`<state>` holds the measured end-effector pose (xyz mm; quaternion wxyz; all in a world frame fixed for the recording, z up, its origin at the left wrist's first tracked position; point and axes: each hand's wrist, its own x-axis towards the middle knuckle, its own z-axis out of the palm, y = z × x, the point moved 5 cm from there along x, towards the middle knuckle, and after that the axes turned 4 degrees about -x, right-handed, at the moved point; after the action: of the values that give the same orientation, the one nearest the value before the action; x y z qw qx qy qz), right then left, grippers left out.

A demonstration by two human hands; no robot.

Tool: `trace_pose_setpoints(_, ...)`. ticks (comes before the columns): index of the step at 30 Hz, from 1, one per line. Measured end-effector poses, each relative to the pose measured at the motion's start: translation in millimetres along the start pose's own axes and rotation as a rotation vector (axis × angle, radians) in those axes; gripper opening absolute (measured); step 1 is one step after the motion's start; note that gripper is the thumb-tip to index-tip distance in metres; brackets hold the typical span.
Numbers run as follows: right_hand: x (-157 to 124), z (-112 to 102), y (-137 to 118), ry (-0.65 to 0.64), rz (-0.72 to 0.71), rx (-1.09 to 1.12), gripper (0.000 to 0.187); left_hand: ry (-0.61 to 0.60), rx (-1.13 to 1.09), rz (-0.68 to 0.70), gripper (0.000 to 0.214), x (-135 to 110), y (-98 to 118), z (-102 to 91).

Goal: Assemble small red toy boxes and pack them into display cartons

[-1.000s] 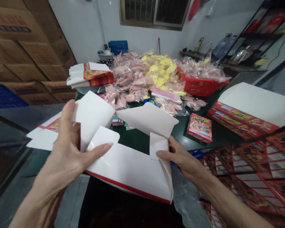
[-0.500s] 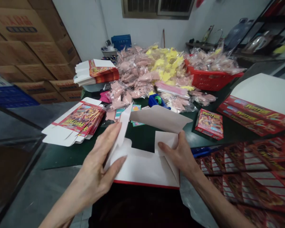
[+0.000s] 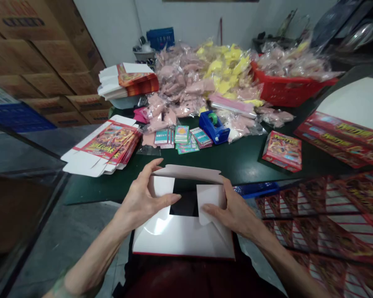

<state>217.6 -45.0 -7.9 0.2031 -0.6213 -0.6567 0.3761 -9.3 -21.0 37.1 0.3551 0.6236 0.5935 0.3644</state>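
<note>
Close to my body, a cardboard box (image 3: 186,236) is half folded, its white inside facing me and a red edge along the bottom. My left hand (image 3: 149,196) grips its left side, thumb over the left small flap and fingers behind. On the right side my right hand (image 3: 232,207) holds the other small flap, thumb pressed on its front. A wider flap (image 3: 189,173) stands across the far side between both hands. Dark space shows through the gap between the flaps. Beyond the box lie stacks of small cards (image 3: 183,138) and a blue tape dispenser (image 3: 214,127).
Flat red boxes (image 3: 105,142) are stacked at left, more (image 3: 136,85) behind. Bagged pink and yellow plush toys (image 3: 186,82) heap at the back beside a red basket (image 3: 285,89). A closed red box (image 3: 282,150) sits at right on the green table (image 3: 236,159). Cartons (image 3: 49,78) stand left.
Both side flaps now fold inward, and the left panel has come in from its raised slant. The box is squarer and nearer my body. My view has tilted down, showing the cards.
</note>
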Motion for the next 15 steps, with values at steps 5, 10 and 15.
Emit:
trace_pose_setpoints(5,-9.7,9.3,4.6,-0.144,-0.049,-0.075,0.102,0.129,0.407,-0.028,0.086,-16.2,-21.6,2.0)
trace_pose_setpoints(10,-9.6,23.1,0.0,0.215,-0.010,-0.298,0.075,0.231,0.568,-0.051,0.091,-25.8,-33.8,11.0)
trace_pose_setpoints(15,-11.6,39.0,4.5,0.353,-0.001,-0.421,0.063,0.225,0.625,-0.078,0.082,-36.8,-44.0,25.1)
